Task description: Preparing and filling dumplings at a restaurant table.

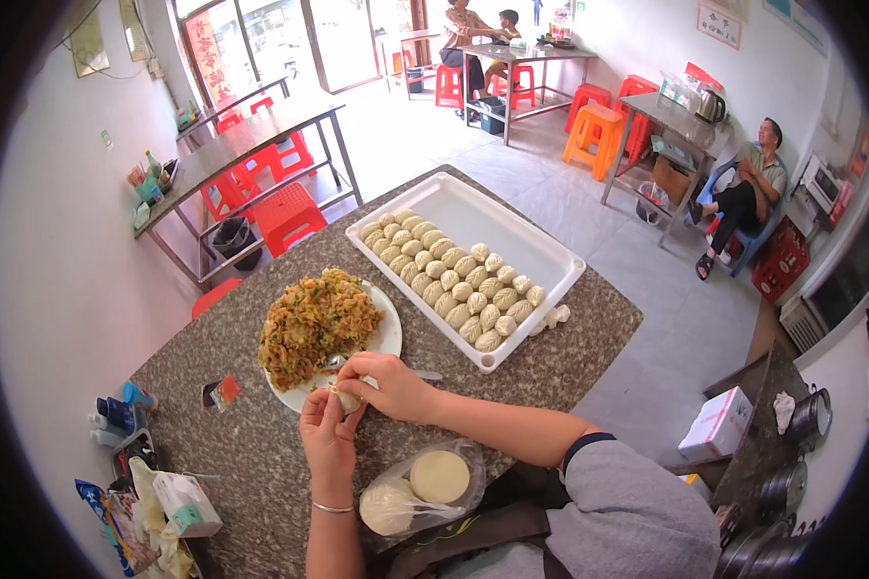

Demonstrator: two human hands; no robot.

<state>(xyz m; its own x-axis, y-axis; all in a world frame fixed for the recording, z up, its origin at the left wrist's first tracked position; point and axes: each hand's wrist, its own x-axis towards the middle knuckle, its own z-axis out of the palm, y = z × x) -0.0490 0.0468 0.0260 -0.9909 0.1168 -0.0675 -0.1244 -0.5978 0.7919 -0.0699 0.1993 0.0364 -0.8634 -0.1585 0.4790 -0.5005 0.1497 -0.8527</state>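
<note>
Between the fingers of my left hand (331, 427) sits a partly pleated dumpling (346, 400), wrapped in pale dough. My right hand (387, 387) pinches its upper edge. Behind both hands a white plate (391, 329) carries a large heap of chopped filling (318, 326). A metal spoon (427, 375) rests on the plate, its middle hidden by my right hand. Close to my body, a clear plastic bag (471, 456) holds round dough wrappers (440, 477). Farther off, a white plastic tray (471, 354) bears rows of pleated dumplings (434, 271).
The speckled stone table (246, 449) carries a tissue box (186, 504), bottles (116, 416) and a small packet (224, 391) on the left. Crumpled tissue (552, 318) lies beside the tray. A seated person (757, 174) is at the right; two people sit at a far table (529, 54).
</note>
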